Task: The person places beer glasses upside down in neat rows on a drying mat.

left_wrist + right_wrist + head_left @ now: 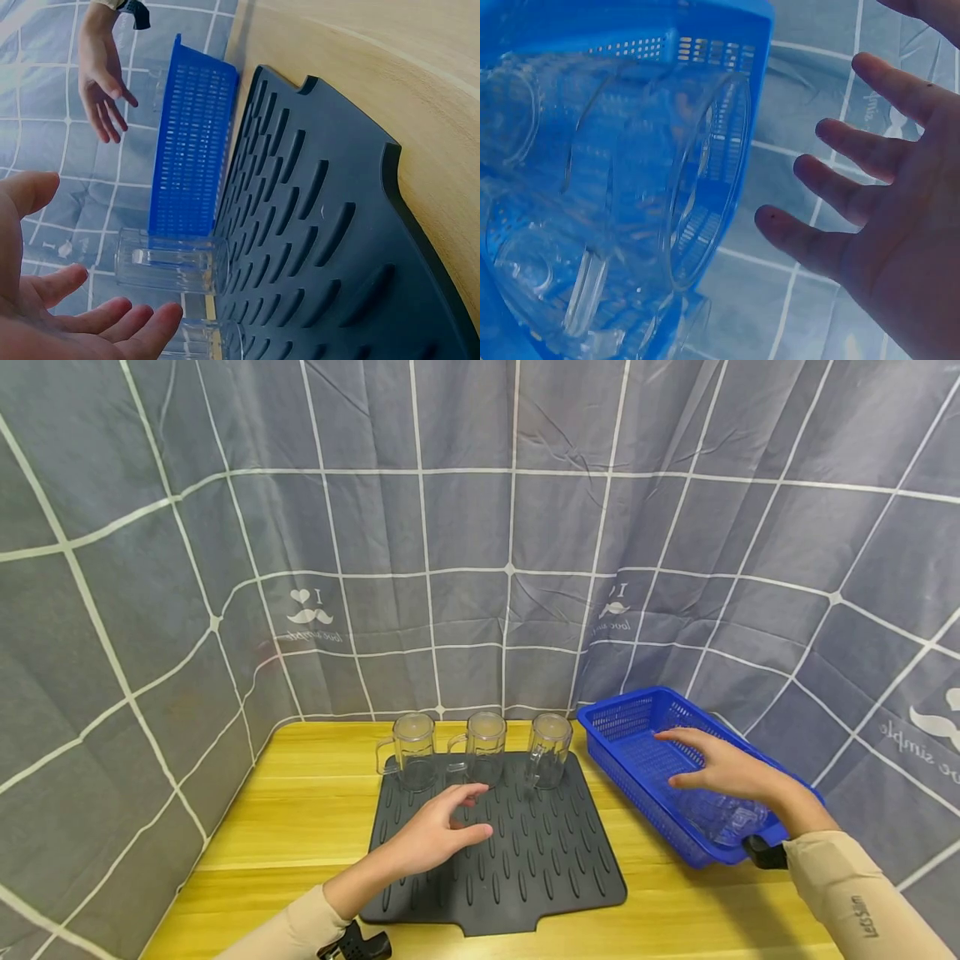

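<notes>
A curtain is hanging behind a desk bearing a mat and a basket. The left hand is hovering over the mat, the right hand over the basket, fingers parted and empty. Three glass mugs are standing along the mat's far edge; more mugs are lying in the basket.

The right sleeve reads "LetsSlim"; the curtain, mirrored, "love simple"

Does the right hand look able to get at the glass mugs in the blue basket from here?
Probably yes: the right hand is empty and hovers over the open-topped blue basket, with nothing visible covering the glass mugs inside.
</notes>
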### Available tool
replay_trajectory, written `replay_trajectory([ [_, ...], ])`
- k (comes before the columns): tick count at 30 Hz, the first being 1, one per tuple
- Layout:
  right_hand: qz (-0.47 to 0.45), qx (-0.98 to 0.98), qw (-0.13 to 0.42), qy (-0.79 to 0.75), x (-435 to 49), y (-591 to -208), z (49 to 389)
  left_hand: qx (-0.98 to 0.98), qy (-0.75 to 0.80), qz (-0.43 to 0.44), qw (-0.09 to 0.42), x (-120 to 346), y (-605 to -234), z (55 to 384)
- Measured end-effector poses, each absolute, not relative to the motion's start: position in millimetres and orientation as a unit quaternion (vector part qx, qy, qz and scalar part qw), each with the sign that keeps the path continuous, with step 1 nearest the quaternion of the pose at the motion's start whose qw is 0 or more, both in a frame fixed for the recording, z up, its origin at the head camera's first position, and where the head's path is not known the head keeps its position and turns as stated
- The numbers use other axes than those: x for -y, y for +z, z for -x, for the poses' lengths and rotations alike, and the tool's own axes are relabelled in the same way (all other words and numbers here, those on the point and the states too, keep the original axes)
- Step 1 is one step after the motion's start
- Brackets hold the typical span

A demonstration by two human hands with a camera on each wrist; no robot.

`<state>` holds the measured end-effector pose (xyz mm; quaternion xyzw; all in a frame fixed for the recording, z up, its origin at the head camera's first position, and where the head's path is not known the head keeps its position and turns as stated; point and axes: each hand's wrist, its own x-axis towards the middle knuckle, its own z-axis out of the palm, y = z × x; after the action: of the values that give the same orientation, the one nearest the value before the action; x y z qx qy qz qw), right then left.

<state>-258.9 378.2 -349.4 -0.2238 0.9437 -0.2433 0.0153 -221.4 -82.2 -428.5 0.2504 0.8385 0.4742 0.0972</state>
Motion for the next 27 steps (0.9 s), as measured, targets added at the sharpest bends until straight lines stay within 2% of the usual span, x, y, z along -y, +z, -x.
replay_trajectory([
  [10,0.22,-0.952,0.035,-0.211,-386.6,-351.7,261.3,-0.839,0.474,-0.252,0.09,86.0,-428.0,219.0],
  [27,0.202,-0.945,0.1,-0.235,-393.5,-357.1,255.8,-0.835,0.48,-0.248,0.104,91.1,-432.8,219.3],
])
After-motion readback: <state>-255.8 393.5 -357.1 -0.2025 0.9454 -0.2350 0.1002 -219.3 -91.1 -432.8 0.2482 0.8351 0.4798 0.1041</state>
